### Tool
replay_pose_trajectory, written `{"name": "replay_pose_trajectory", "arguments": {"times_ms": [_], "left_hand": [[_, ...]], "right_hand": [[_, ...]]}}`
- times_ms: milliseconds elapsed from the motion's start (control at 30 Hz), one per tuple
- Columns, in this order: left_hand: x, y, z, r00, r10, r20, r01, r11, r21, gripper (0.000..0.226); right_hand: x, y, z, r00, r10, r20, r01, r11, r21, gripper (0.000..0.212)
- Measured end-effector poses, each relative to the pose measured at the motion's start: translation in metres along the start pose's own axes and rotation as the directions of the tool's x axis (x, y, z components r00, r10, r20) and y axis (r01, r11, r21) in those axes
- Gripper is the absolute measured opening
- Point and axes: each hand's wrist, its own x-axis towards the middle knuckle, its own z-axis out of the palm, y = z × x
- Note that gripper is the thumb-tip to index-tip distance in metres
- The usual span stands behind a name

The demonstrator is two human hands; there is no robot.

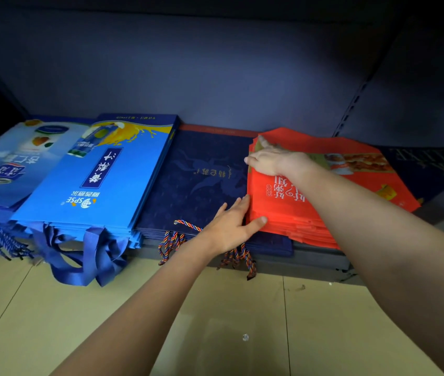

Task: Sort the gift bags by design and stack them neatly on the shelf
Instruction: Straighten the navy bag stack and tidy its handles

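**Squaring up the red stack**

Plainly, both hands are working as stops, not as grips. The left hand [231, 221] lies flat with fingers straight against the near left corner of the red bags [310, 202], thumb spread along their front edge; it holds nothing, it only presses. The right hand [269, 158] rests palm-down farther back on the same pile, fingers extended toward the far left corner, likewise holding nothing that can be seen. My reading is that one hand pins the pile while the other nudges its edges into line, since loose flat bags slide over each other easily.

Taking the red bags as the landmark: they sit on the shelf [321, 264], overlapping the right side of the navy bags [202, 180], whose twisted multicolour cords [173, 240] hang over the front lip. Beyond the navy pile, further left, lies a bright blue stack [101, 180] with ribbon handles [85, 256] drooping toward the floor [161, 335], and beyond that a paler blue stack [12, 161], partly tucked under it. To the right of the red bags another dark bag [427, 164] shows (its print is too dim to read).

Sorting looks nearly done, as each design has its own pile. What seems left is tidying: the red pile's layers are fanned at the front and sit skewed against the navy edge.
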Motion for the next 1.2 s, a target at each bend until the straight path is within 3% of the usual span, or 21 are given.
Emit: {"name": "replay_pose_trajectory", "arguments": {"times_ms": [100, 200, 300, 367, 433, 567, 900, 1000, 1100, 1200], "left_hand": [[-0.007, -0.005, -0.003, 1.000, 0.014, -0.007, -0.014, 1.000, 0.000, 0.089], [-0.006, -0.006, -0.004, 1.000, 0.006, -0.022, -0.005, 1.000, 0.027, 0.094], [-0.003, -0.004, -0.002, 0.999, -0.019, -0.033, 0.020, 0.999, 0.048, 0.095], [-0.002, -0.001, -0.002, 0.998, -0.010, -0.063, 0.013, 0.999, 0.042, 0.093], [-0.001, 0.002, -0.003, 0.995, 0.006, -0.104, -0.004, 1.000, 0.021, 0.089], [0.002, 0.002, 0.001, 0.989, 0.011, -0.144, -0.009, 1.000, 0.016, 0.087], [0.009, -0.004, 0.005, 0.994, -0.043, -0.098, 0.043, 0.999, 0.001, 0.080], [0.006, 0.004, 0.000, 0.995, -0.008, -0.098, 0.009, 1.000, 0.010, 0.084], [0.004, 0.016, -0.006, 0.992, 0.027, -0.126, -0.029, 1.000, -0.012, 0.109], [0.005, 0.027, -0.010, 0.999, 0.010, -0.033, -0.008, 0.998, 0.062, 0.115]], "right_hand": [[-0.021, 0.008, 0.001, 0.987, -0.114, -0.115, 0.129, 0.983, 0.129, 0.043], [-0.058, 0.021, 0.004, 0.959, -0.192, -0.206, 0.239, 0.943, 0.232, 0.047], [-0.098, 0.038, 0.017, 0.969, -0.195, -0.153, 0.226, 0.947, 0.228, 0.074], [-0.115, 0.047, 0.032, 0.980, -0.190, -0.062, 0.196, 0.971, 0.135, 0.101], [-0.122, 0.050, 0.046, 0.983, -0.181, -0.033, 0.182, 0.983, 0.031, 0.114], [-0.123, 0.048, 0.057, 0.976, -0.186, -0.117, 0.184, 0.983, -0.021, 0.112], [-0.117, 0.047, 0.067, 0.977, -0.156, -0.143, 0.169, 0.982, 0.083, 0.094], [-0.116, 0.047, 0.063, 0.980, -0.117, -0.160, 0.129, 0.990, 0.063, 0.103], [-0.121, 0.060, 0.055, 0.993, -0.075, -0.086, 0.074, 0.997, -0.011, 0.121], [-0.131, 0.077, 0.055, 0.999, -0.022, -0.026, 0.019, 0.995, -0.096, 0.129]]}}
